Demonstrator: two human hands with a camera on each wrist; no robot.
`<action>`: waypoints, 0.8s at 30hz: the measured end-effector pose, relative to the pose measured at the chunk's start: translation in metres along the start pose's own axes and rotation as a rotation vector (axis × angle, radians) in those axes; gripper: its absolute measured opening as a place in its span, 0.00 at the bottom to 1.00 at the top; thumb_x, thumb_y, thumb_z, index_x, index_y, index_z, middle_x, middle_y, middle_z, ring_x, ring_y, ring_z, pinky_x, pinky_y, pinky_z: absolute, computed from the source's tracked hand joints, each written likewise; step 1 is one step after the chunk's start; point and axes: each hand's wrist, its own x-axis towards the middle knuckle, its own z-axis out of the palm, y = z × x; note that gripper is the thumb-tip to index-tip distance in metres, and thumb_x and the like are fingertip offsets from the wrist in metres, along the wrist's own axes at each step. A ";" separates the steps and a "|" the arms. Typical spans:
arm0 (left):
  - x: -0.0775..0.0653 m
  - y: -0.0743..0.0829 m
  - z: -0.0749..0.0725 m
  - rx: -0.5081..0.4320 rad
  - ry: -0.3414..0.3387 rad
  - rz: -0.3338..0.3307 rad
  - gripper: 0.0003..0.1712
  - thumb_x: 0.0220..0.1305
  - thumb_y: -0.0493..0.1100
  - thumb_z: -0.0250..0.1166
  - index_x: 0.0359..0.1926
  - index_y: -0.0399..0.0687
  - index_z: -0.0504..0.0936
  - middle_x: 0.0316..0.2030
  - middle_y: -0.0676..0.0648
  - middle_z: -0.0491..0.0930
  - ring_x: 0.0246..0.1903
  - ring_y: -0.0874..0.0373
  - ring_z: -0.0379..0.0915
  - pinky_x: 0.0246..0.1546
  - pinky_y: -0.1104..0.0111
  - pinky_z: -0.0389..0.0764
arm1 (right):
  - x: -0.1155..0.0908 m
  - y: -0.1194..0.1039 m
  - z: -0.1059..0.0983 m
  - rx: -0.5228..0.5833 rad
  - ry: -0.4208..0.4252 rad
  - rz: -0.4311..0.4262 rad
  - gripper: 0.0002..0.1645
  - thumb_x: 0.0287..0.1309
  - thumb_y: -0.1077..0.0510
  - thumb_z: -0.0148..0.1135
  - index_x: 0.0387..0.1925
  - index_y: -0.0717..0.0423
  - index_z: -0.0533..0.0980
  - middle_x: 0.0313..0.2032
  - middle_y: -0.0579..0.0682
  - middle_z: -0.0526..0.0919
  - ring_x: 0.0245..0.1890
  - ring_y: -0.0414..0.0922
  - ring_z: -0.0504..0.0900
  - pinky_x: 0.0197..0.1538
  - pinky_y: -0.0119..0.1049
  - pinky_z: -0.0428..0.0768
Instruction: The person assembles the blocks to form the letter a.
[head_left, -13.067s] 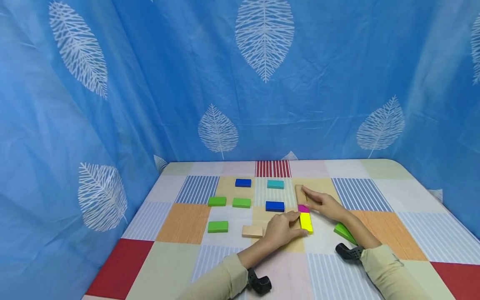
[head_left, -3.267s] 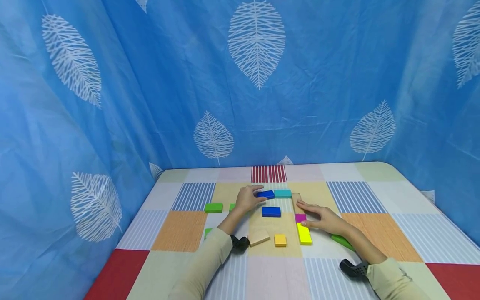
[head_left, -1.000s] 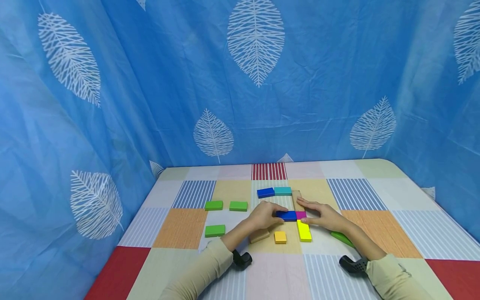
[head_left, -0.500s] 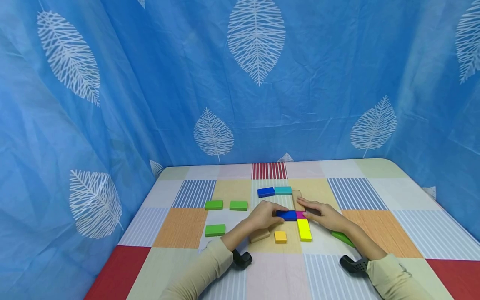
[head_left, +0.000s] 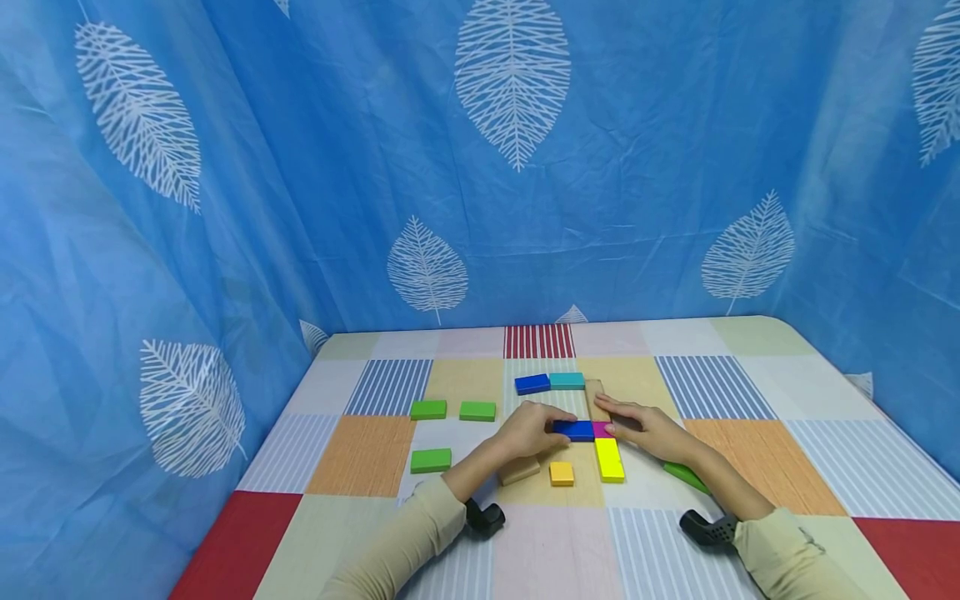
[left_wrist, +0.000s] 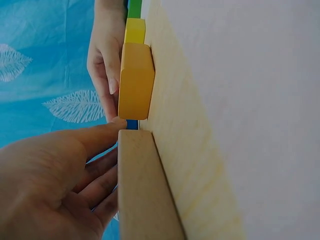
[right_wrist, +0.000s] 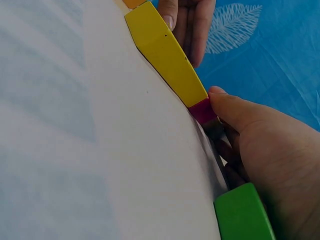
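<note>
My left hand [head_left: 528,432] pinches a dark blue block [head_left: 573,431] between thumb and fingers. The block's right end meets a small magenta block [head_left: 602,430]. My right hand [head_left: 651,429] lies on the other side, fingers on a long plain wooden block [head_left: 594,398] and thumb at the magenta block. Below the magenta block a yellow block [head_left: 610,460] continues the line. At the wooden block's far end sits a turquoise block [head_left: 566,381], with a second blue block [head_left: 532,384] slightly tilted beside it. In the right wrist view the right thumb overlaps the magenta block's edge.
An orange-yellow block [head_left: 561,474] and another wooden block [head_left: 520,472] lie near the left wrist. Green blocks [head_left: 428,409] lie on the left of the patchwork tablecloth [head_left: 360,533]. One more green block [head_left: 686,477] lies under the right forearm. Blue curtains [head_left: 637,167] surround the table.
Over these frames the turquoise and both blue blocks moved right, toward the wooden and magenta line. Within the last second the right thumb moved from the yellow block up to the magenta one.
</note>
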 end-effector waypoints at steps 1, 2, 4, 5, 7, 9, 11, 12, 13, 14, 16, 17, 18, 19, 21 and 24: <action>0.000 0.000 0.000 -0.006 -0.001 -0.005 0.21 0.56 0.46 0.68 0.52 0.50 0.81 0.44 0.53 0.82 0.23 0.67 0.62 0.21 0.81 0.62 | 0.000 0.000 0.000 -0.002 0.000 0.000 0.35 0.61 0.43 0.55 0.66 0.51 0.63 0.65 0.53 0.63 0.64 0.57 0.59 0.60 0.60 0.60; 0.000 -0.001 0.000 -0.014 -0.001 -0.011 0.22 0.55 0.47 0.68 0.52 0.50 0.81 0.43 0.54 0.82 0.22 0.67 0.62 0.20 0.81 0.62 | 0.000 0.000 0.000 -0.004 0.000 -0.003 0.35 0.61 0.43 0.55 0.66 0.51 0.63 0.65 0.54 0.63 0.64 0.58 0.59 0.60 0.60 0.60; -0.001 -0.001 0.000 -0.035 -0.001 -0.031 0.23 0.55 0.48 0.68 0.53 0.50 0.80 0.42 0.54 0.82 0.22 0.66 0.62 0.20 0.80 0.63 | 0.000 0.000 0.001 -0.002 -0.001 0.000 0.35 0.61 0.43 0.55 0.66 0.51 0.63 0.65 0.53 0.63 0.64 0.57 0.60 0.60 0.60 0.60; -0.002 -0.001 -0.001 -0.046 0.001 -0.043 0.23 0.55 0.48 0.68 0.53 0.50 0.80 0.42 0.54 0.82 0.23 0.66 0.64 0.21 0.81 0.64 | 0.000 0.000 0.001 0.001 0.000 0.002 0.35 0.60 0.43 0.55 0.66 0.51 0.63 0.65 0.53 0.63 0.64 0.57 0.60 0.60 0.60 0.60; -0.004 -0.002 -0.003 -0.080 0.011 -0.064 0.23 0.56 0.48 0.68 0.53 0.50 0.80 0.43 0.54 0.82 0.28 0.66 0.70 0.27 0.82 0.70 | 0.000 -0.001 0.001 0.003 -0.002 0.000 0.36 0.60 0.43 0.56 0.66 0.52 0.63 0.65 0.53 0.62 0.64 0.57 0.60 0.59 0.60 0.60; -0.006 -0.004 -0.005 -0.118 0.024 -0.082 0.23 0.57 0.49 0.67 0.54 0.51 0.79 0.46 0.53 0.81 0.37 0.65 0.75 0.35 0.80 0.74 | 0.000 -0.001 0.001 0.012 -0.003 0.003 0.36 0.59 0.43 0.57 0.66 0.52 0.63 0.65 0.53 0.62 0.64 0.57 0.59 0.59 0.60 0.60; -0.009 -0.008 -0.009 -0.154 0.048 -0.092 0.23 0.58 0.49 0.66 0.54 0.50 0.79 0.48 0.52 0.80 0.44 0.62 0.76 0.42 0.76 0.76 | 0.000 -0.002 0.001 0.016 -0.007 0.003 0.37 0.58 0.43 0.58 0.66 0.53 0.63 0.65 0.53 0.62 0.64 0.58 0.59 0.59 0.61 0.59; -0.011 -0.010 -0.011 -0.170 0.065 -0.093 0.23 0.58 0.49 0.65 0.54 0.49 0.79 0.48 0.51 0.80 0.47 0.60 0.75 0.44 0.74 0.76 | 0.000 -0.002 0.002 0.018 -0.008 0.003 0.38 0.58 0.43 0.59 0.66 0.53 0.63 0.65 0.54 0.62 0.64 0.58 0.59 0.59 0.61 0.59; -0.012 -0.013 -0.013 -0.186 0.085 -0.096 0.22 0.59 0.48 0.65 0.54 0.49 0.79 0.49 0.51 0.79 0.48 0.59 0.75 0.45 0.72 0.76 | 0.000 -0.003 0.002 0.020 -0.010 0.005 0.38 0.57 0.43 0.59 0.66 0.53 0.63 0.65 0.54 0.62 0.64 0.58 0.58 0.60 0.61 0.59; -0.015 -0.016 -0.015 -0.202 0.104 -0.101 0.22 0.59 0.48 0.65 0.54 0.48 0.79 0.49 0.50 0.79 0.49 0.58 0.75 0.45 0.71 0.76 | 0.000 -0.003 0.002 0.018 -0.011 0.007 0.38 0.57 0.43 0.59 0.66 0.53 0.63 0.65 0.54 0.62 0.65 0.58 0.58 0.60 0.61 0.59; -0.019 -0.022 -0.019 -0.230 0.154 -0.109 0.21 0.60 0.46 0.64 0.54 0.45 0.79 0.49 0.49 0.79 0.49 0.57 0.74 0.47 0.70 0.76 | 0.000 -0.003 0.002 0.014 -0.012 0.010 0.39 0.57 0.43 0.59 0.66 0.53 0.62 0.65 0.54 0.62 0.65 0.58 0.58 0.60 0.60 0.59; -0.022 -0.026 -0.022 -0.239 0.179 -0.119 0.21 0.60 0.46 0.64 0.54 0.44 0.79 0.49 0.49 0.79 0.50 0.57 0.74 0.47 0.70 0.76 | 0.000 -0.003 0.002 0.010 -0.011 0.010 0.39 0.57 0.42 0.59 0.66 0.53 0.63 0.65 0.54 0.62 0.65 0.58 0.58 0.60 0.60 0.59; -0.024 -0.029 -0.024 -0.247 0.206 -0.124 0.20 0.60 0.45 0.64 0.53 0.44 0.79 0.49 0.49 0.79 0.50 0.56 0.74 0.48 0.69 0.76 | 0.000 -0.003 0.002 0.007 -0.008 0.010 0.39 0.57 0.42 0.59 0.66 0.53 0.63 0.65 0.54 0.62 0.65 0.58 0.58 0.60 0.60 0.59; -0.027 -0.033 -0.026 -0.252 0.230 -0.134 0.20 0.60 0.45 0.64 0.53 0.43 0.79 0.49 0.49 0.79 0.50 0.56 0.74 0.48 0.69 0.76 | 0.000 -0.002 0.002 0.004 -0.006 0.009 0.39 0.57 0.42 0.59 0.66 0.52 0.63 0.65 0.53 0.62 0.65 0.57 0.58 0.60 0.59 0.60; -0.033 -0.041 -0.032 -0.259 0.276 -0.142 0.20 0.60 0.45 0.64 0.52 0.42 0.80 0.48 0.47 0.79 0.49 0.55 0.75 0.48 0.68 0.76 | 0.000 -0.001 0.002 0.003 0.000 0.004 0.38 0.57 0.42 0.59 0.66 0.52 0.63 0.65 0.53 0.62 0.65 0.57 0.58 0.60 0.59 0.60; -0.042 -0.055 -0.040 -0.237 0.334 -0.141 0.20 0.60 0.44 0.64 0.51 0.40 0.79 0.47 0.45 0.80 0.48 0.52 0.76 0.47 0.64 0.77 | 0.000 -0.001 0.001 0.005 0.004 -0.008 0.38 0.57 0.43 0.59 0.66 0.53 0.63 0.65 0.54 0.62 0.65 0.57 0.58 0.60 0.59 0.60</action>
